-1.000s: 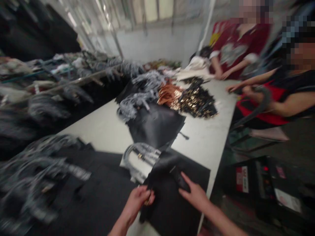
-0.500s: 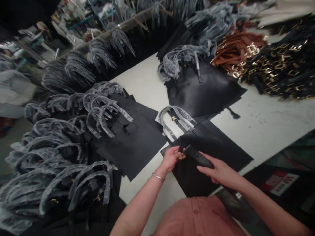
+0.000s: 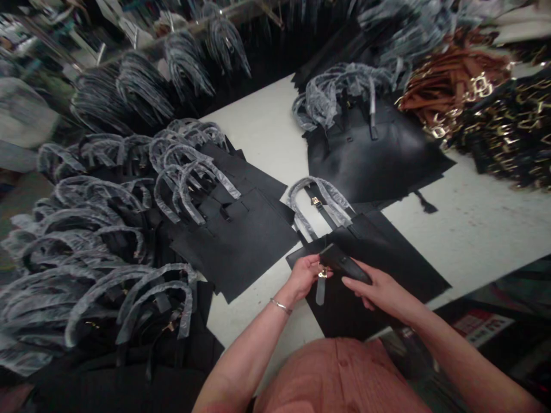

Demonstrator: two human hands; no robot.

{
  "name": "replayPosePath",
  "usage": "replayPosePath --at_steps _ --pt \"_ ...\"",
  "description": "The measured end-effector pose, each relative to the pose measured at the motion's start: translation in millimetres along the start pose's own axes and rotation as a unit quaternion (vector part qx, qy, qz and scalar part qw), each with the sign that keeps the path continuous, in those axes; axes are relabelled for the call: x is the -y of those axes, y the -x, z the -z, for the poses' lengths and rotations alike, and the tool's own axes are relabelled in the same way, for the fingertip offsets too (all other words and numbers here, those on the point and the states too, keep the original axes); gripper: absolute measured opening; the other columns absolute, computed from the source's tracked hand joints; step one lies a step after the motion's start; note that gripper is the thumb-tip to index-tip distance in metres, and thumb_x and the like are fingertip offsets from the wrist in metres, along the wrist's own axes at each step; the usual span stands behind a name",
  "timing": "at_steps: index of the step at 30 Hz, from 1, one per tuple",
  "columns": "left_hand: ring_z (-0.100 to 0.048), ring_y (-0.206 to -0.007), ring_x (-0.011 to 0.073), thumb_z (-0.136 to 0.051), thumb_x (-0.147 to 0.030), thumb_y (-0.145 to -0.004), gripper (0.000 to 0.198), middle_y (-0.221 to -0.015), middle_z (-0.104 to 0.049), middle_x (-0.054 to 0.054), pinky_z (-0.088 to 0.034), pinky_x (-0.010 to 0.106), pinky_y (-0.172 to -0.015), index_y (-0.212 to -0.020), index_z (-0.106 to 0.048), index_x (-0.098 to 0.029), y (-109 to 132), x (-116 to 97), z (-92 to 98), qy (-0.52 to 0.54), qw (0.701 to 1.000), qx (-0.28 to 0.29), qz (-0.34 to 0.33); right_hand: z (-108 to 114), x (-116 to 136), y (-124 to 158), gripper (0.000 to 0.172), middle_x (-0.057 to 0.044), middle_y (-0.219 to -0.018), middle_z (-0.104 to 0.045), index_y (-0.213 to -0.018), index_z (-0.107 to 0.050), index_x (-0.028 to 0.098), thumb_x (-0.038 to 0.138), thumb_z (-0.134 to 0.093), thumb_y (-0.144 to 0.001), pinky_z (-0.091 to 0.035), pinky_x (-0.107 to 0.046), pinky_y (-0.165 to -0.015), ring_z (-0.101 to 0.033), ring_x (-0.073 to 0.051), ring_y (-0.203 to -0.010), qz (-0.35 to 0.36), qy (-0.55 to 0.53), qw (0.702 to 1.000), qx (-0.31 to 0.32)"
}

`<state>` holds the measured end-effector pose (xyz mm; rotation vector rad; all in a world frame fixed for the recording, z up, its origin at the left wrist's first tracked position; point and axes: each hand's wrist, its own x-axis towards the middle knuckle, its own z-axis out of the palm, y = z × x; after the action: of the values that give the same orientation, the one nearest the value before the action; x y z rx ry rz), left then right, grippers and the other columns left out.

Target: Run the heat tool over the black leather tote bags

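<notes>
In the head view, my left hand [image 3: 301,278] pinches a small gold-coloured buckle [image 3: 322,273]. A short greyish strip [image 3: 320,291] hangs below it. My right hand [image 3: 379,291] is closed around a folded black leather piece [image 3: 344,265], whose far end meets my left fingertips. Both hands are over a flat black leather bag panel [image 3: 400,252] with plastic-wrapped handles [image 3: 329,192]. Between those handles lies a black strap with a gold buckle [image 3: 317,202]. My fingers partly hide how the held buckle and leather piece join.
Black bag panels [image 3: 253,241] with wrapped handles are piled to the left. Beyond my hands lies another black stack [image 3: 370,155]. Brown straps [image 3: 447,80] and black straps with gold buckles [image 3: 512,126] are heaped at the right on the pale table [image 3: 495,223].
The greyish strip now hangs into view below the buckle at my left fingers. The black leather piece has turned slightly, its end closer to my left hand. The camera view has shifted.
</notes>
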<state>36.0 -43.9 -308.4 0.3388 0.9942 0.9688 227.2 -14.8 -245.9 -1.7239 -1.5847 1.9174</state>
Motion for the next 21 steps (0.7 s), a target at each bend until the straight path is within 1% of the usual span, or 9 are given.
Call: replayPosePath --at_steps 1,3,6,8,11,14,16,18,21 --pt "-0.062 -0.071 0.0136 -0.076 -0.018 -0.067 0.032 -0.088 -0.069 0.010 -0.048 0.024 -0.069 -0.097 -0.069 -0.009 -0.2 0.9 0.4 0.018 1.000 -0.011 0.010 0.5 0.8 -2.0 0.064 0.005 -0.060 -0.059 -0.142 -0.042 0.025 0.043 -0.063 -0.084 -0.042 -0.019 -0.038 -0.053 -0.010 -0.040 0.006 -0.005 1.000 -0.022" --pt "-0.059 -0.065 0.0112 -0.071 -0.015 -0.068 0.028 -0.087 -0.068 0.011 -0.045 0.021 -0.060 -0.095 -0.069 -0.008 -1.7 2.5 1.8 0.062 0.997 -0.039 0.032 3.8 1.6 -4.3 0.066 0.006 -0.059 -0.058 -0.143 -0.041 0.025 0.044 -0.063 -0.083 -0.042 -0.020 -0.038 -0.053 -0.011 -0.041 0.007 -0.010 0.999 -0.050" --pt "-0.048 -0.053 0.0080 -0.063 -0.025 -0.077 0.025 -0.077 -0.065 0.011 -0.033 0.019 -0.046 -0.090 -0.069 -0.005 -5.0 6.4 3.4 0.101 0.991 -0.075 0.052 10.9 -1.6 -0.3 0.069 0.006 -0.059 -0.059 -0.143 -0.040 0.025 0.046 -0.063 -0.082 -0.042 -0.021 -0.038 -0.052 -0.011 -0.040 -0.010 0.006 0.999 -0.051" --pt "-0.044 -0.051 0.0069 -0.063 -0.029 -0.077 0.027 -0.071 -0.062 0.008 -0.028 0.018 -0.043 -0.088 -0.069 -0.005 -6.1 11.0 1.7 0.102 0.989 -0.095 0.039 13.5 -5.6 6.1 0.070 0.006 -0.059 -0.060 -0.144 -0.039 0.024 0.046 -0.063 -0.081 -0.042 -0.022 -0.039 -0.053 -0.012 -0.040 -0.021 0.030 0.998 -0.052" --pt "-0.047 -0.056 0.0064 -0.073 -0.020 -0.066 0.026 -0.072 -0.062 0.003 -0.033 0.016 -0.050 -0.090 -0.070 -0.010 -5.6 19.8 -5.6 0.083 0.990 -0.109 -0.008 11.9 -10.7 15.3 0.072 0.006 -0.056 -0.060 -0.144 -0.039 0.023 0.047 -0.063 -0.080 -0.042 -0.022 -0.040 -0.054 -0.013 -0.041 -0.038 0.047 0.997 -0.050" --pt "-0.053 -0.062 0.0088 -0.077 -0.016 -0.061 0.031 -0.077 -0.066 0.003 -0.038 0.018 -0.058 -0.091 -0.070 -0.012 -5.2 27.7 -12.8 0.014 0.990 -0.120 -0.078 7.9 -14.0 20.8 0.075 0.006 -0.055 -0.058 -0.145 -0.037 0.022 0.046 -0.063 -0.079 -0.040 -0.022 -0.039 -0.053 -0.012 -0.040 -0.055 0.042 0.997 -0.041" --pt "-0.057 -0.067 0.0115 -0.075 -0.017 -0.062 0.032 -0.081 -0.069 0.004 -0.042 0.021 -0.064 -0.093 -0.070 -0.013 -6.1 31.6 -14.0 -0.025 0.985 -0.125 -0.116 5.8 -15.8 22.7 0.077 0.007 -0.055 -0.057 -0.146 -0.036 0.022 0.046 -0.063 -0.078 -0.039 -0.022 -0.039 -0.053 -0.012 -0.039 -0.062 0.035 0.997 -0.031" --pt "-0.061 -0.073 0.0138 -0.071 -0.016 -0.065 0.032 -0.086 -0.071 0.005 -0.045 0.024 -0.071 -0.096 -0.070 -0.014 -7.2 34.7 -11.8 -0.060 0.981 -0.123 -0.136 4.2 -16.7 23.1 0.076 0.007 -0.055 -0.057 -0.145 -0.037 0.021 0.046 -0.063 -0.078 -0.039 -0.021 -0.038 -0.052 -0.012 -0.039 -0.068 0.022 0.997 -0.015" --pt "-0.060 -0.070 0.0139 -0.065 -0.013 -0.068 0.027 -0.081 -0.070 0.003 -0.045 0.024 -0.067 -0.094 -0.072 -0.015 -6.8 37.9 -6.7 -0.145 0.970 -0.134 -0.144 1.1 -14.0 18.9 0.073 0.007 -0.055 -0.055 -0.143 -0.038 0.021 0.046 -0.063 -0.079 -0.037 -0.020 -0.037 -0.051 -0.011 -0.038 -0.074 -0.001 0.997 0.011"
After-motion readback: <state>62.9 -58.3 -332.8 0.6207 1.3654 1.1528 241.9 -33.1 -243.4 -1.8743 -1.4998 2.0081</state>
